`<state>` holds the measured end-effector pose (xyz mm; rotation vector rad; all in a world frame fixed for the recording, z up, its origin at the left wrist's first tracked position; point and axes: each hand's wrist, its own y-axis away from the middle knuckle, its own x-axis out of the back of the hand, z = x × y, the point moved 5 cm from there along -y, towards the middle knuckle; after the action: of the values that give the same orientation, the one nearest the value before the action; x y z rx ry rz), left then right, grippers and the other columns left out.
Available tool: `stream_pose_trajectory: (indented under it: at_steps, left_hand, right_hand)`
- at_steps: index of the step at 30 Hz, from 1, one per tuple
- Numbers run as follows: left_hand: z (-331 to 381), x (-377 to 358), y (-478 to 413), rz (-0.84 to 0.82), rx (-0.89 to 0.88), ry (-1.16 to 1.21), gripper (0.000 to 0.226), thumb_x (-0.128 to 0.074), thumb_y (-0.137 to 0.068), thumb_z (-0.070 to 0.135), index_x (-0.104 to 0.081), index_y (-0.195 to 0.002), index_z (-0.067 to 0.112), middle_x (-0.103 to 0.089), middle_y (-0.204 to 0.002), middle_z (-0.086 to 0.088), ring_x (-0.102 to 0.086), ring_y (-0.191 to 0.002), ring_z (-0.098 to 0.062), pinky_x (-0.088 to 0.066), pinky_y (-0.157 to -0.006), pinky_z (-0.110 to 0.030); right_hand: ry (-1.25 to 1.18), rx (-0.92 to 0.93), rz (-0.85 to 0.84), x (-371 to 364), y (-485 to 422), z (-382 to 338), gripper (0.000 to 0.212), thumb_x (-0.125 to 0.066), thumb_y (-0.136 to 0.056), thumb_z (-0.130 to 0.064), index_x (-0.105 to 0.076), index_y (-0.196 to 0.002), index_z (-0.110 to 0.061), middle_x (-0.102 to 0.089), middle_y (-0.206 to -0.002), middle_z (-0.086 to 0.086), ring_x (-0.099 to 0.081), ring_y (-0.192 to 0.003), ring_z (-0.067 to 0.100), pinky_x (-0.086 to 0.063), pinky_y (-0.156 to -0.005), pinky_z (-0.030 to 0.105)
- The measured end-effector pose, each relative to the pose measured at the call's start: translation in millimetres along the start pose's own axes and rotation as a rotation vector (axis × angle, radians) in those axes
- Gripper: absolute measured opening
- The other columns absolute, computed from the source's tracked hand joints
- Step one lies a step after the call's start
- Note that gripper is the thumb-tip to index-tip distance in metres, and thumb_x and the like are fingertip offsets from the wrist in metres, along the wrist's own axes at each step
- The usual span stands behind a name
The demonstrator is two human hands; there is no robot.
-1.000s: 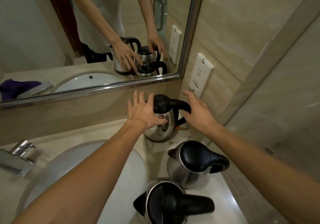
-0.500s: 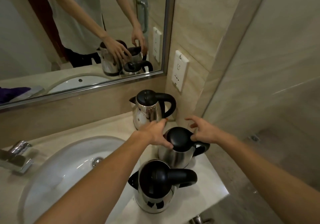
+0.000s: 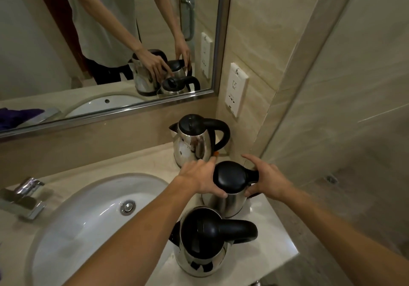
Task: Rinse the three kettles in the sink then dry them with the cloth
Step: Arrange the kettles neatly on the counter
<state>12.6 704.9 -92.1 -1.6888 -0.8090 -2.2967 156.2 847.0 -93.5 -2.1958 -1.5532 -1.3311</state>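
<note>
As right hand (image 3: 269, 181) grips, steel kettle (image 3: 230, 186) (black-domed)

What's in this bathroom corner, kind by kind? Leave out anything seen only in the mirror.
Kettles: 3 (far kettle, middle kettle, near kettle)
Sink: 1
Tap: 1
Wall socket: 1
Mirror: 1
Hands: 2 (left hand, right hand, both on the middle kettle)
Total: 9
</note>
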Motion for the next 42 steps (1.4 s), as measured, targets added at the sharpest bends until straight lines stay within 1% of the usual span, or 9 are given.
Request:
stream_pose_trajectory:
  at_steps: [1, 3, 5, 15, 20, 29, 34, 38, 42]
  left_hand:
    - [-5, 2, 1, 0.008, 0.016, 0.005, 0.099, -0.073, -0.058, 0.077, -0.039, -0.133, 0.023, -0.064, -0.119, -0.005, -0.060, -0.110, -0.029, -0.049, -0.088, -0.040]
    - [-18, 6, 3, 0.018, 0.055, 0.021, 0.095, -0.073, -0.059, 0.077, -0.039, -0.131, 0.024, -0.064, -0.117, -0.003, -0.060, -0.110, -0.029, -0.046, -0.088, -0.040]
    - [-31, 8, 5, 0.025, 0.082, 0.035, 0.093, -0.073, -0.058, 0.077, -0.039, -0.127, 0.026, -0.064, -0.115, -0.001, -0.060, -0.108, -0.027, -0.046, -0.086, -0.040]
    - [-61, 12, 11, 0.038, 0.133, 0.013, 0.091, -0.072, -0.059, 0.078, -0.039, -0.129, 0.031, -0.063, -0.114, 0.000, -0.060, -0.107, -0.027, -0.043, -0.085, -0.039]
    - [-64, 12, 10, -0.005, 0.176, 0.019, 0.095, -0.072, -0.058, 0.079, -0.038, -0.131, 0.029, -0.062, -0.119, 0.000, -0.059, -0.111, -0.027, -0.045, -0.089, -0.039]
    - [-53, 15, 30, 0.002, 0.170, -0.017, 0.091, -0.069, -0.066, 0.075, -0.032, -0.137, 0.032, -0.061, -0.124, -0.003, -0.057, -0.114, -0.029, -0.042, -0.090, -0.041]
    - [-46, 37, 50, 0.006, 0.194, -0.020, 0.100, -0.068, -0.066, 0.078, -0.029, -0.144, 0.030, -0.055, -0.133, -0.005, -0.053, -0.121, -0.031, -0.043, -0.094, -0.044]
    - [-40, 43, 74, 0.005, 0.216, 0.060, 0.084, -0.065, -0.070, 0.076, -0.042, -0.138, 0.033, -0.057, -0.134, 0.002, -0.054, -0.121, -0.024, -0.045, -0.092, -0.041]
    - [-34, 30, 109, -0.077, 0.276, 0.196, 0.089, -0.065, -0.070, 0.078, -0.040, -0.144, 0.036, -0.055, -0.138, 0.000, -0.052, -0.125, -0.024, -0.047, -0.097, -0.042]
  right_hand:
    - [0.013, 0.006, 0.007, -2, -3, -5, 0.114, -0.095, -0.065, -0.008, -0.031, -0.156, -0.035, -0.062, -0.118, 0.004, -0.061, -0.110, 0.024, -0.055, -0.077, 0.016]
    - [0.069, 0.016, 0.027, -5, -12, -15, 0.113, -0.095, -0.066, -0.015, -0.031, -0.156, -0.035, -0.063, -0.129, 0.009, -0.058, -0.123, 0.029, -0.050, -0.100, 0.036]
    - [0.085, 0.015, 0.026, -10, -20, -24, 0.113, -0.095, -0.066, -0.019, -0.030, -0.156, -0.036, -0.061, -0.135, 0.010, -0.054, -0.129, 0.030, -0.044, -0.108, 0.044]
    - [0.142, 0.080, -0.018, -22, -51, -48, 0.108, -0.097, -0.062, -0.024, -0.035, -0.149, -0.041, -0.063, -0.132, 0.000, -0.058, -0.125, 0.023, -0.050, -0.106, 0.044]
    - [0.164, 0.102, -0.047, -22, -55, -50, 0.116, -0.097, -0.062, -0.023, -0.029, -0.154, -0.042, -0.065, -0.131, 0.005, -0.060, -0.122, 0.026, -0.050, -0.104, 0.044]
    - [0.039, 0.034, -0.079, -27, -43, -49, 0.113, -0.091, -0.072, -0.014, -0.022, -0.158, -0.039, -0.053, -0.145, 0.006, -0.049, -0.136, 0.027, -0.042, -0.114, 0.044]
    - [0.051, 0.069, 0.028, -22, -19, -61, 0.100, -0.083, -0.083, -0.021, -0.020, -0.160, -0.029, -0.046, -0.151, 0.010, -0.045, -0.138, 0.029, -0.040, -0.114, 0.041]
    - [0.052, 0.125, 0.087, -17, 2, -70, 0.086, -0.077, -0.090, -0.022, -0.025, -0.159, -0.027, -0.039, -0.154, 0.010, -0.041, -0.141, 0.027, -0.036, -0.116, 0.040]
    - [0.032, 0.178, 0.075, -13, 22, -73, 0.067, -0.071, -0.094, -0.028, -0.038, -0.153, -0.025, -0.049, -0.146, 0.005, -0.048, -0.136, 0.024, -0.042, -0.111, 0.038]
